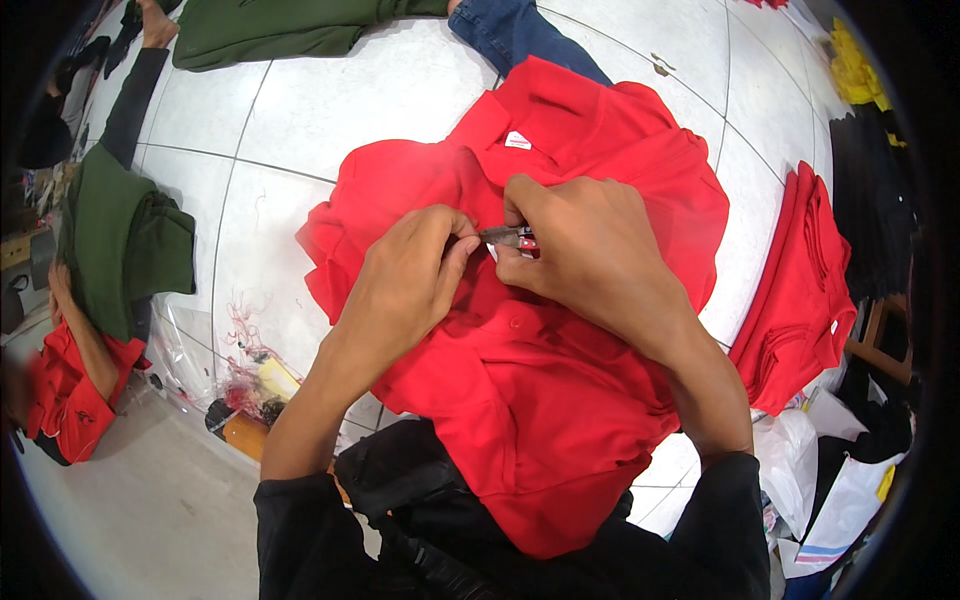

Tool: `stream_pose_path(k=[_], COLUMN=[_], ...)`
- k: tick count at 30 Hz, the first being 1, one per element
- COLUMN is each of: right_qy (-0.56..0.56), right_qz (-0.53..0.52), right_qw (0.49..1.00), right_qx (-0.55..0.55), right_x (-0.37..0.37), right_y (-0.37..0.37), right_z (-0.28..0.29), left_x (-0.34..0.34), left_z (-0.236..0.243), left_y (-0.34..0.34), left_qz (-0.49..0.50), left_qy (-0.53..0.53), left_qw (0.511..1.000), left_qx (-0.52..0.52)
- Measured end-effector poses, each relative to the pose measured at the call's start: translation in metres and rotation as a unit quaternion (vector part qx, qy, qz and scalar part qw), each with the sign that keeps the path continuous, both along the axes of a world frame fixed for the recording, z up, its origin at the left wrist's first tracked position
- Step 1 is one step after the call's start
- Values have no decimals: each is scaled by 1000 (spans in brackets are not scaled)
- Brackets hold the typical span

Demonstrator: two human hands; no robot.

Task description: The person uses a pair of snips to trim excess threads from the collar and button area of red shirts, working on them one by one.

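A red collared shirt [610, 130] lies spread over my lap and the floor in front of me, with a white neck label and a button [515, 323] showing. My right hand [590, 235] is closed around small thread snips [512, 237], with metal blades and a bit of red visible between the fingers. The blade tips point left and meet the fingertips of my left hand [415, 265]. That hand is pinched at the shirt's front; whether it grips cloth or a thread is hidden by the fingers.
Folded red shirts [795, 300] are stacked on the tiled floor [290, 110] at right, near white plastic bags [790, 460]. Loose thread scraps [245, 345] lie at left. Another person in red handles a dark green garment [130, 235]; more green cloth [270, 30] lies at the far side.
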State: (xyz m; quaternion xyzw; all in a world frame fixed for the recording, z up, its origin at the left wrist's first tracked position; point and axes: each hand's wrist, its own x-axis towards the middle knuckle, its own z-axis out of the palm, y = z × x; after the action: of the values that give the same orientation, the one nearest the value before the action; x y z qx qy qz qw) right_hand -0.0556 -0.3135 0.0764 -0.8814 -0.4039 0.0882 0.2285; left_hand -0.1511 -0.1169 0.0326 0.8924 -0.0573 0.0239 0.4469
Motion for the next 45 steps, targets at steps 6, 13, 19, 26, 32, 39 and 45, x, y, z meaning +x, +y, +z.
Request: stream_pose_path(k=[6,13,19,26,32,39,45], right_qy=[14,224,376,316,173,222,177], right_qz=[-52,-236,-300,-266,12,107,125], right_qw=[999,917,804,870,984,963,967], right_qx=[6,232,350,269,46,-111,-136], right_x=[-1,8,13,3,-44,-69,-88], right_y=[-5,-55,-66,-69,-73,-79,-79], right_z=[-6,-7,15,12,34,37,34], left_x=[-10,-124,-176,-49,-35,-55,-44], left_z=[15,10,-16,25,26,7,18], left_y=[9,171,208,22,-5,-20,-14], left_qz=[71,580,753,-34,-100,8,-36], left_qy=[44,-71,-129,-50,87,156,3], left_qw=[994,808,639,996,990,988,991], left_qx=[-74,73,-97,61,53,7,125])
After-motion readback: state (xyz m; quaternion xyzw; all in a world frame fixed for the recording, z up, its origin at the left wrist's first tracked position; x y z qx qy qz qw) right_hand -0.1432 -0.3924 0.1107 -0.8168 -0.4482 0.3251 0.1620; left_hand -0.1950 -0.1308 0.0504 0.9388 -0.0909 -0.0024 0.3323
